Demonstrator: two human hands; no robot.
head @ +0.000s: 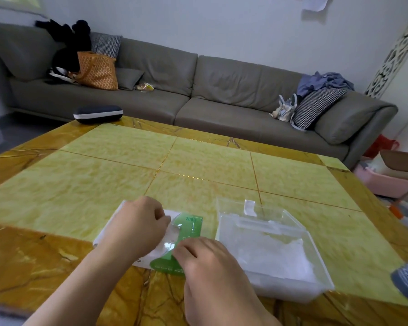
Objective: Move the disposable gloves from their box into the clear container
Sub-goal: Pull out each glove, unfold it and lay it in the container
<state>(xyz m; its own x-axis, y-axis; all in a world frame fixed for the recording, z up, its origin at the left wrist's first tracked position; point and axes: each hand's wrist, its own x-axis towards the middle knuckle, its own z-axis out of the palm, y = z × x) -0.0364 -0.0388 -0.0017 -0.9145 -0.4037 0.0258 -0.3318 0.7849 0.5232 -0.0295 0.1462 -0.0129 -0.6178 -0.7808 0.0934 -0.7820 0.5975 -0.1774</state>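
now both hands on glove box (189, 234), l hand (137, 227) + r hand (205, 262) fingers pinching clear glove (171, 242).

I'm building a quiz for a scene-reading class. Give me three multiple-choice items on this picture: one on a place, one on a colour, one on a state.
1. Where is the clear container relative to the glove box?
A. To its right
B. To its left
C. On top of it

2. What colours is the glove box?
A. Red and black
B. Green and white
C. Blue and yellow

3. What is the right hand doing?
A. Resting flat on the sofa
B. Holding the container
C. Pinching clear film at the box

Answers: 1 A, it lies on the table right of the box; 2 B, green print on white; 3 C, fingertips curl on the film.
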